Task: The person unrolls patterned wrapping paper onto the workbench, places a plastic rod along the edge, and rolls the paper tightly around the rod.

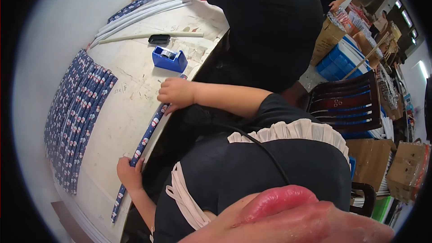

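Observation:
A long thin roll of dark blue patterned paper (pixel 145 140) lies along the table's near edge. My right hand (pixel 177 93) is closed round its upper part, with the roll's end showing past the fingers. Lower down, my left hand (pixel 130 173) grips the same roll between thumb and fingers, and the other end sticks out beyond it. A blue tape dispenser (pixel 169 59) stands on the white table (pixel 121 108) just above my right hand.
Many similar patterned rolls (pixel 78 117) lie stacked at the left. White tubes (pixel 144 15), a pale stick (pixel 150 36) and a black object (pixel 159 39) are near the tape. Another person (pixel 274 27) works alongside. A dark chair (pixel 344 101) and cardboard boxes (pixel 369 159) stand at the right.

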Demonstrator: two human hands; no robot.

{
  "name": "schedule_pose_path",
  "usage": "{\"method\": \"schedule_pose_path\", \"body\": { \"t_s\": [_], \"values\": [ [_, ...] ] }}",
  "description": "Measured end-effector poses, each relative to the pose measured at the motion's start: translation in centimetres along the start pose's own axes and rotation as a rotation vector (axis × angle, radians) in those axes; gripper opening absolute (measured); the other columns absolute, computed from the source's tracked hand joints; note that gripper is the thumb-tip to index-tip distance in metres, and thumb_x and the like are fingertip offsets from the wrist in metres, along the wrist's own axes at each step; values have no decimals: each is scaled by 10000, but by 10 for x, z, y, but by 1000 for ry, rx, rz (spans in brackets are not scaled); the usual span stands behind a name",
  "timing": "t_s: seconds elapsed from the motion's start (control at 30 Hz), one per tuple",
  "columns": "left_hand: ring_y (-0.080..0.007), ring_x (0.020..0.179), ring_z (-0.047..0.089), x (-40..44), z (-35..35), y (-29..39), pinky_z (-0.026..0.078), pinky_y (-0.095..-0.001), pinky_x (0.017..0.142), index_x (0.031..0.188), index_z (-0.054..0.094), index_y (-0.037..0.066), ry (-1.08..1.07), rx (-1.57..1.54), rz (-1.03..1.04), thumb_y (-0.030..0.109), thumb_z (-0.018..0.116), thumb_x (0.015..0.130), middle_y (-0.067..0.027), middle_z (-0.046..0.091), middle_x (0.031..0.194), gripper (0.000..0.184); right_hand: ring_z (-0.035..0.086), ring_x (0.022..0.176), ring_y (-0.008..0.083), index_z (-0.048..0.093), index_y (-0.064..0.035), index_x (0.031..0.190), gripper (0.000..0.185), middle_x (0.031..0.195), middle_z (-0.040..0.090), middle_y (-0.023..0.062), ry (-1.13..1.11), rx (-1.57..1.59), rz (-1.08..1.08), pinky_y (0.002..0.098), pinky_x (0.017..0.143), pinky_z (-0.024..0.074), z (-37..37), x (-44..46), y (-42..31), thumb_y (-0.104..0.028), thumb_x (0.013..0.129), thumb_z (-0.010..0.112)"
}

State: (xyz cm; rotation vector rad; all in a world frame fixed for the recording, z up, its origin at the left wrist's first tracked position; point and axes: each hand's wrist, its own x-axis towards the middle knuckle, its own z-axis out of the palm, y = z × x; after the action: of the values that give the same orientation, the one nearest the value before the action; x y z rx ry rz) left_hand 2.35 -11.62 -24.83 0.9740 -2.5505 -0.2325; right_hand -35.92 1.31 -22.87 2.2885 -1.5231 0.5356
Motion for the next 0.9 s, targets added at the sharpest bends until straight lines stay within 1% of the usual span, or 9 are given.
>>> {"method": "schedule_pose_path", "body": {
  "t_s": [0.13, 0.27, 0.4, 0.47, 0.53, 0.6, 0.67, 0.73, 0.9],
  "values": [
    [-405, 810, 569, -3, 9, -3, 454, -482, 719, 798, 548, 36, 65, 36, 57, 458, 855, 783, -160, 567, 801, 522, 656, 921, 302, 698, -98, 1031, 485, 951, 671, 79, 342, -42, 115, 419, 839, 520, -77, -12, 3, -482, 777, 850],
    [-398, 818, 568, -5, 14, -8, 455, -479, 721, 802, 544, 41, 75, 62, 76, 485, 844, 793, -153, 568, 811, 536, 663, 968, 295, 700, -65, 1081, 424, 1030, 694, 117, 497, -28, 361, 382, 899, 528, -154, -27, 5, -272, 772, 904],
    [-389, 812, 568, -3, 14, -5, 457, -475, 719, 800, 542, 44, 105, 65, 85, 498, 838, 797, -147, 566, 809, 542, 670, 1018, 199, 670, -20, 1137, 331, 1106, 700, 105, 732, 61, 374, 302, 889, 518, -229, -38, -1, -88, 849, 817],
    [-387, 810, 568, -6, 15, -4, 457, -474, 719, 799, 543, 45, 106, 71, 82, 494, 841, 796, -144, 564, 807, 538, 676, 927, 185, 679, -35, 1105, 340, 1018, 675, 83, 951, 73, 343, 294, 814, 529, -246, -45, 8, -88, 820, 857],
    [-382, 811, 572, -5, 15, -4, 459, -473, 720, 800, 544, 47, 121, 73, 81, 480, 850, 790, -139, 561, 800, 531, 664, 895, 133, 643, -3, 1118, 239, 1036, 676, 76, 1204, 339, 277, 272, 790, 528, -254, -44, -3, -13, 905, 751],
    [-382, 815, 573, -5, 17, -4, 459, -472, 721, 799, 546, 47, 127, 77, 86, 479, 852, 787, -139, 564, 803, 529, 695, 994, 179, 570, 35, 1205, 219, 1175, 690, 166, 1246, 315, 184, 291, 911, 539, -242, -61, 6, 30, 986, 571],
    [-381, 818, 575, -6, 15, -3, 460, -471, 721, 799, 548, 48, 132, 80, 85, 477, 855, 783, -138, 567, 806, 528, 652, 874, 119, 636, -4, 1100, 201, 1039, 682, 85, 1324, 374, 322, 269, 767, 525, -217, -54, 4, 4, 916, 716],
    [-382, 819, 576, -6, 15, -3, 461, -470, 724, 798, 553, 49, 112, 62, 55, 468, 864, 772, -137, 573, 810, 523, 659, 830, 192, 660, -17, 1071, 244, 957, 669, 100, 1022, 49, 520, 300, 756, 535, -190, -55, 8, -95, 869, 773],
    [-383, 815, 579, -6, 14, -4, 464, -467, 726, 809, 571, 44, 93, 51, 30, 424, 892, 743, -139, 587, 819, 502, 636, 1009, 320, 686, -48, 1087, 387, 1084, 669, 137, 310, 225, 718, 376, 827, 549, -122, -50, 21, -345, 871, 805]
  ]
}}
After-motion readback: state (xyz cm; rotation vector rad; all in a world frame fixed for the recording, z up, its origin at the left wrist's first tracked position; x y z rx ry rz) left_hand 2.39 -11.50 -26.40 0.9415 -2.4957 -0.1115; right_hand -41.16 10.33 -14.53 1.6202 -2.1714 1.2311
